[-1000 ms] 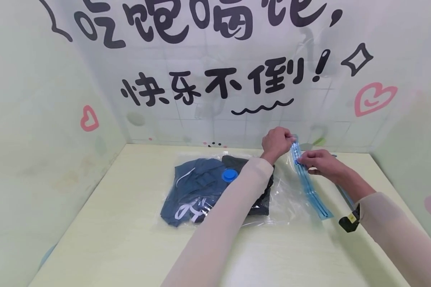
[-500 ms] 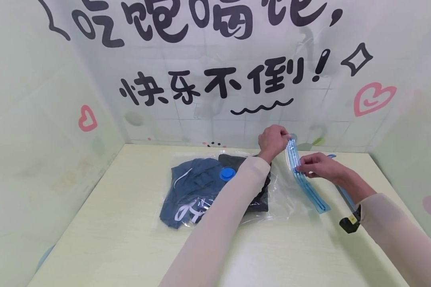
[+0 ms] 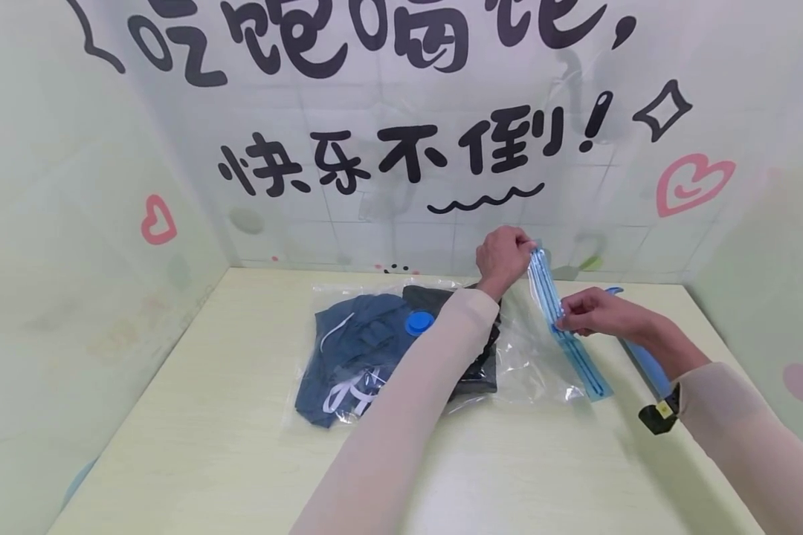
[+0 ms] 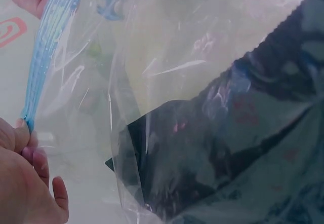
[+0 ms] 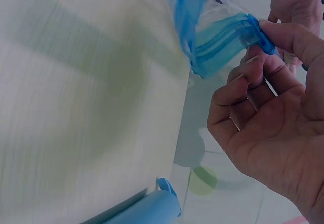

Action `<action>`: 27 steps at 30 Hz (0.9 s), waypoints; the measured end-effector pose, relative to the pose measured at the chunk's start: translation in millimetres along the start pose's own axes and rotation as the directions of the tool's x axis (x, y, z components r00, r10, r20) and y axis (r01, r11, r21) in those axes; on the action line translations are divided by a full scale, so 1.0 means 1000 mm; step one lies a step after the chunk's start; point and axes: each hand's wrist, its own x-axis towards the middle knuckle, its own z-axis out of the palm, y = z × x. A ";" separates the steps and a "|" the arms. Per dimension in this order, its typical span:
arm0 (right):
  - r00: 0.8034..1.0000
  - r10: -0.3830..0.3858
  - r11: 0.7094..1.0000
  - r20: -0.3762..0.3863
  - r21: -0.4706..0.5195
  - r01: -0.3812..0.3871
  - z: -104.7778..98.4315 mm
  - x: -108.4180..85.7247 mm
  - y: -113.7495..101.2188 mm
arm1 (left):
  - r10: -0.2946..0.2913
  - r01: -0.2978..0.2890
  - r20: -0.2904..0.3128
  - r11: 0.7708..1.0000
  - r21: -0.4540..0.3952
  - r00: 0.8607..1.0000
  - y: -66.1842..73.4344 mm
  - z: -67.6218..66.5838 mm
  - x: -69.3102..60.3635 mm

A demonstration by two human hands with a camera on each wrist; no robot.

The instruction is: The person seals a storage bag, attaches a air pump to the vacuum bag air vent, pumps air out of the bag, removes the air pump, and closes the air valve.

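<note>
A clear vacuum storage bag (image 3: 518,364) lies on the table with folded dark blue (image 3: 364,334) and black clothes (image 3: 478,368) inside. A round blue valve cap (image 3: 418,322) sits on its top face. Along its right edge runs a blue zip strip (image 3: 582,364), lifted off the table at the far end. My left hand (image 3: 504,256) pinches that far end between thumb and fingers. Farther down the strip, my right hand (image 3: 592,312) pinches a small blue slider (image 5: 266,39), with thumb above and fingers below. The left forearm hides part of the bag.
A blue cylindrical hand pump (image 3: 645,364) lies on the table (image 3: 508,475) to the right, partly hidden by my right forearm. A small black device (image 3: 659,416) is at the right wrist. Printed walls (image 3: 408,245) enclose the table's back and sides.
My right hand has slid with the slider along the strip toward its near end. My left hand, still gripping the far end, has shifted slightly up and left.
</note>
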 end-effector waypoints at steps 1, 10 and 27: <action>1.000 -0.002 1.000 0.011 -0.006 0.002 -0.001 -0.001 0.000 | 0.000 0.000 -0.002 1.000 0.002 1.000 0.001 0.000 0.000; 0.997 -0.008 0.999 0.078 -0.037 0.011 -0.002 -0.004 0.007 | -0.012 0.012 -0.014 1.000 0.017 1.000 0.000 0.001 -0.001; 0.968 -0.140 0.988 0.208 0.097 0.122 0.011 -0.008 0.032 | -0.003 0.006 -0.033 0.998 0.070 0.999 -0.003 0.001 0.004</action>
